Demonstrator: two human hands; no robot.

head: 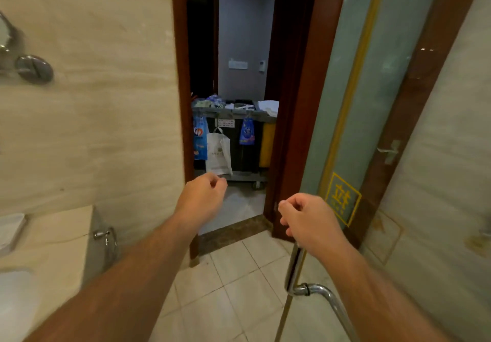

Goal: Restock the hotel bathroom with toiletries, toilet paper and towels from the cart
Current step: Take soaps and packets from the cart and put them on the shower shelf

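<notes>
While both arms reach forward at the bathroom doorway, the head view shows the left hand (204,195) with its fingers loosely curled and thumb against the forefinger, holding nothing. The right hand (308,216) is curled in the same loose way and is also empty; it hangs in front of the upper end of a chrome door handle (318,291), and I cannot tell whether it touches the bar. That handle belongs to a frosted glass door (345,97) that stands open on the right and bears a yellow sign (342,199). Beyond the dark wooden door frame (180,75) and a dark stone threshold (233,232), the cart (233,115) stands in the corridor, well apart from both hands. Folded white linen (269,105) lies at the right end of its top tray, beside small cluttered items too blurred to name. Two blue packets (199,137) hang from its front edge, with a white carrier bag (218,155) between them and a yellow sack (267,144) at the right. To the left, a pale stone counter (58,235) has a chrome towel ring (110,238) on its side, above the tiled floor (239,293).
</notes>
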